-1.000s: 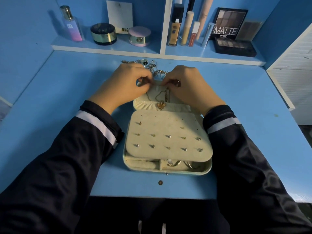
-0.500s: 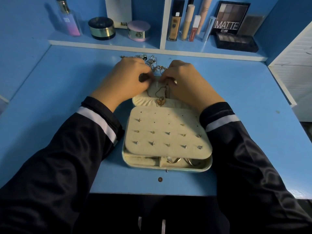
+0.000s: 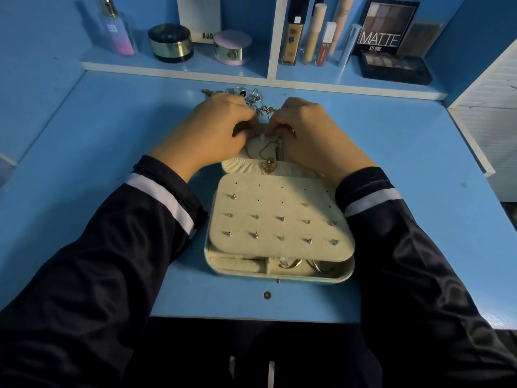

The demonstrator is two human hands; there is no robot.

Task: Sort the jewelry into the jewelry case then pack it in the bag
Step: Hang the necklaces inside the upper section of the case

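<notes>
A cream jewelry case [image 3: 347, 277] lies open on the blue desk. Its earring panel [image 3: 279, 197] carries several studs, and bangles [image 3: 293, 265] sit in the tray below. In the lid pocket [image 3: 243, 166] hangs a gold necklace with a butterfly pendant [image 3: 269, 166]. My left hand [image 3: 207, 133] and my right hand [image 3: 310, 135] meet at the top edge of the lid, fingers curled and pinching the necklace chain at a small white tab. A pile of loose jewelry [image 3: 251, 98] lies just behind my hands, partly hidden.
A shelf [image 3: 173, 67] at the back holds a perfume bottle [image 3: 117, 32], jars, makeup tubes [image 3: 313, 35] and eyeshadow palettes [image 3: 391, 68]. A white cabinet [image 3: 492, 107] stands at the right. A small round stud [image 3: 267, 295] lies on the desk near the front edge.
Both hands stay pinched at the top of the lid with small finger shifts. My head has tipped slightly, so the scene sits a little higher.
</notes>
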